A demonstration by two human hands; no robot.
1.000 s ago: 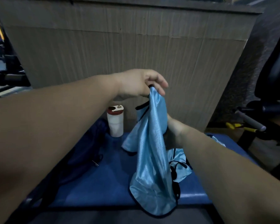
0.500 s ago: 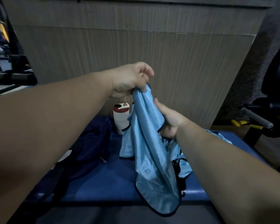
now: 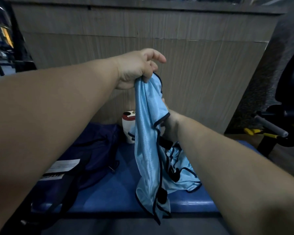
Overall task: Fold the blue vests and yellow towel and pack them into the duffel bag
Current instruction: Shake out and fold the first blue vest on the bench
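Holding one blue vest [image 3: 148, 141] up off the table [image 3: 122, 194], roughly over the table's middle. Left grip [image 3: 139, 68] is the high point: fingers curled, pinching the vest's bunched top edge, one finger sticking out loose. Vest hangs straight down from it, long axis vertical, bottom hem dangling past the table's near edge.

Right grip [image 3: 170, 126] sits lower and behind the cloth, at the vest's right side edge by the dark trim. Fabric hides most of its fingers and only a fingertip shows above the fold. Can't tell if it pinches the cloth or just presses it.

Second vest [image 3: 183, 177] lies crumpled on the table toward the right edge, just behind the hanging one. Duffel bag [image 3: 92, 150] lies slumped along the table's left side, under the left forearm, white label [image 3: 63, 166] up. White bottle [image 3: 128, 129] stands at the far edge. No yellow towel in view.

My read: this step is opening the vest out for folding, and nothing looks packed. Key relation: the vest is a vertical rope below the left grip, and the right grip is nearer the free side edge. Next move probably needs the right grip to run along that edge to the other top corner, turning the axis horizontal. Risks: slick fabric slipping out, hem snagging the near edge.
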